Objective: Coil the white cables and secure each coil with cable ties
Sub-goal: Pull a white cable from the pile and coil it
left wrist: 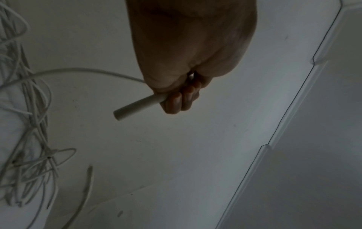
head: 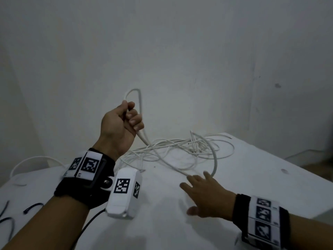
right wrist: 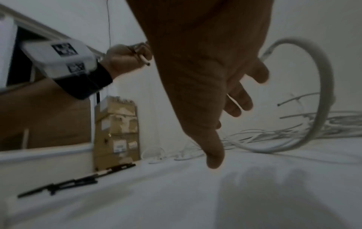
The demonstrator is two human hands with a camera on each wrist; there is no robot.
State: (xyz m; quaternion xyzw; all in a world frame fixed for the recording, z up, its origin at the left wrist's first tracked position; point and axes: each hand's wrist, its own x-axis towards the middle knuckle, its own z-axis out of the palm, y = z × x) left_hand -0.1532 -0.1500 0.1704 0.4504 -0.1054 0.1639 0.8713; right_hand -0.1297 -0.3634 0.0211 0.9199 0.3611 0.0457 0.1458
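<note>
My left hand (head: 124, 121) is raised above the table and grips a thick white cable (head: 134, 92) near its end. The cut end (left wrist: 119, 115) sticks out below the curled fingers (left wrist: 180, 100). From the fist the cable loops up and runs down to a loose tangle of white cables (head: 180, 150) on the white table (head: 252, 168). My right hand (head: 203, 192) hovers low over the table, fingers spread, just short of a curved stretch of the thick cable (right wrist: 323, 93). It holds nothing. Black cable ties (head: 30, 208) lie at the near left.
A thin white cable (head: 32, 159) arcs off the table's left edge. Black cable ties (right wrist: 78, 181) lie along the left side. Cardboard boxes (right wrist: 115, 131) stand beyond the table. A plain wall (head: 180, 51) rises close behind. The table's right edge (head: 288, 159) drops off.
</note>
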